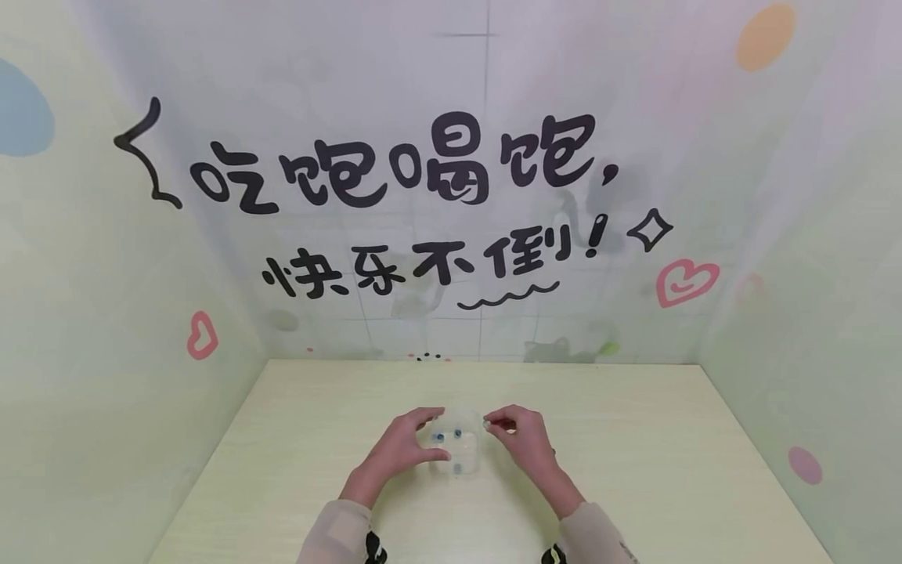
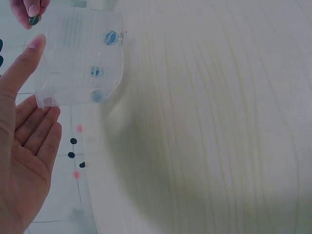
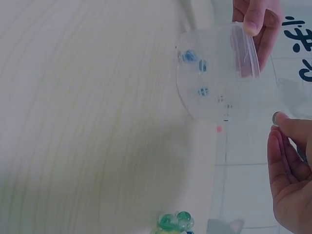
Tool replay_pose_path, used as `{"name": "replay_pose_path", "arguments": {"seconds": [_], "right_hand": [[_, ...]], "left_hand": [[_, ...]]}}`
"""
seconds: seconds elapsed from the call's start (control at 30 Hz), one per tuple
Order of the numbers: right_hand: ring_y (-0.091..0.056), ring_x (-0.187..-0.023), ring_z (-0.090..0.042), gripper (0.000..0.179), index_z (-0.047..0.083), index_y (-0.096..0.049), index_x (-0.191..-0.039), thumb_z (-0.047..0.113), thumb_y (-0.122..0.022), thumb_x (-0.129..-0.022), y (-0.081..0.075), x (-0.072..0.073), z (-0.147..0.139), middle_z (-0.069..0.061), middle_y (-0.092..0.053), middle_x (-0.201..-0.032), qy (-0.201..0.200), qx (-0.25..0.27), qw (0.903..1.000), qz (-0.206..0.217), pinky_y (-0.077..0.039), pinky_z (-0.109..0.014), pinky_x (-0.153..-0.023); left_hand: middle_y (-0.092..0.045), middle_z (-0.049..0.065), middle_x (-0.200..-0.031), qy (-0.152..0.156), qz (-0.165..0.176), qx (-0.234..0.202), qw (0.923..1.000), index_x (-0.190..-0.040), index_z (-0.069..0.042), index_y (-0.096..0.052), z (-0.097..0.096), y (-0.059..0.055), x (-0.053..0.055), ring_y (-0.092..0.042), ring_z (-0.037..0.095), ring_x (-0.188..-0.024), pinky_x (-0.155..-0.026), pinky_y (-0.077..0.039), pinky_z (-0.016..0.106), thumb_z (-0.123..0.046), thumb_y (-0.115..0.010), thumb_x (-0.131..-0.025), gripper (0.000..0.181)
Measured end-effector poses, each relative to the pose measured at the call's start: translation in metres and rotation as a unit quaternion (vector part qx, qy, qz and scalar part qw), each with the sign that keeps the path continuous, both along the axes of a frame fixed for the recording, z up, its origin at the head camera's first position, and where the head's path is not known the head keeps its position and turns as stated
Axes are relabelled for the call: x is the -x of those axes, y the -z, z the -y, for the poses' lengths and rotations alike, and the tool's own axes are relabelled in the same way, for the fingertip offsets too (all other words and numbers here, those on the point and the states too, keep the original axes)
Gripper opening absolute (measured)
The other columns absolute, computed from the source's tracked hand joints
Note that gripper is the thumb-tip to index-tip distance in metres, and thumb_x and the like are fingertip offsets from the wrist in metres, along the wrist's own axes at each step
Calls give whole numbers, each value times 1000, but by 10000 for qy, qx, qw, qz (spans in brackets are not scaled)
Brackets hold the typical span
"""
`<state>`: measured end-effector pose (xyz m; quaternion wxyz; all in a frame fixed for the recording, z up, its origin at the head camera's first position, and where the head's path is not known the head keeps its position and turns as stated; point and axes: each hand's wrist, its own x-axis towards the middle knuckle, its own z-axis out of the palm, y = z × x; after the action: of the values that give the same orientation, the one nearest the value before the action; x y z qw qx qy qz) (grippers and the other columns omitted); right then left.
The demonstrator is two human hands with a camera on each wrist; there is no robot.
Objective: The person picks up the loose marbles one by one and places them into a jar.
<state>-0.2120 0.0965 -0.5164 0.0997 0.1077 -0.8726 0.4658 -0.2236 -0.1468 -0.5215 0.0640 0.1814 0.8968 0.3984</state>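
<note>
A clear plastic container (image 1: pixel 465 454) stands upright on the table, with a few blue-patterned glass marbles (image 2: pixel 96 71) at its bottom. My left hand (image 1: pixel 405 446) holds it from the left, thumb at the near side and fingers at the far side of the rim. On the other side, my right hand (image 1: pixel 527 440) pinches a dark green marble (image 2: pixel 33 20) between thumb and fingertips. That hand is beside the container, a little above its rim in the wrist views. A bluish bit (image 3: pixel 301 155) shows within the curled fingers of the right hand.
Several green glass marbles (image 3: pixel 169 222) lie clustered on the table at the bottom of the right wrist view. The pale wood-grain table (image 1: pixel 296 439) ends at a printed back wall (image 1: pixel 395 337), with side walls at left and right.
</note>
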Motion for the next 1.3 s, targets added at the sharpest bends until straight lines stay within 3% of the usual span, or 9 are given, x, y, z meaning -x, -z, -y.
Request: {"name": "replay_pose_path", "arguments": {"seconds": [0.53,1.03,1.3], "right_hand": [[-68,-81,-14,13,6,-77,-98,1,-74,-86,2,-4,16,-5,-75,-92,-250,-334,9990,-129,-61,-20,-73],[-70,-82,-17,14,5,-76,-98,-1,-74,-85,0,-2,11,-8,-75,-93,-77,-248,9995,-174,-63,-25,-74],[-71,-78,-18,13,4,-77,-94,-3,-76,-83,0,-2,2,-7,-75,-90,25,-39,9995,-297,-61,-20,-71]], "left_hand": [[-56,17,-144,37,-52,41,10000,-142,-6,-54,0,0,-1,-56,39,-129,-106,-52,49,-32,-86,-78,76],[-55,16,-145,12,-16,19,10000,-142,-7,-54,-1,0,1,-56,39,-130,-106,-52,49,-32,-86,-78,76],[-55,15,-145,-70,81,39,9999,-142,-8,-54,-2,0,1,-55,39,-131,-106,-52,49,-33,-86,-77,77]]}}
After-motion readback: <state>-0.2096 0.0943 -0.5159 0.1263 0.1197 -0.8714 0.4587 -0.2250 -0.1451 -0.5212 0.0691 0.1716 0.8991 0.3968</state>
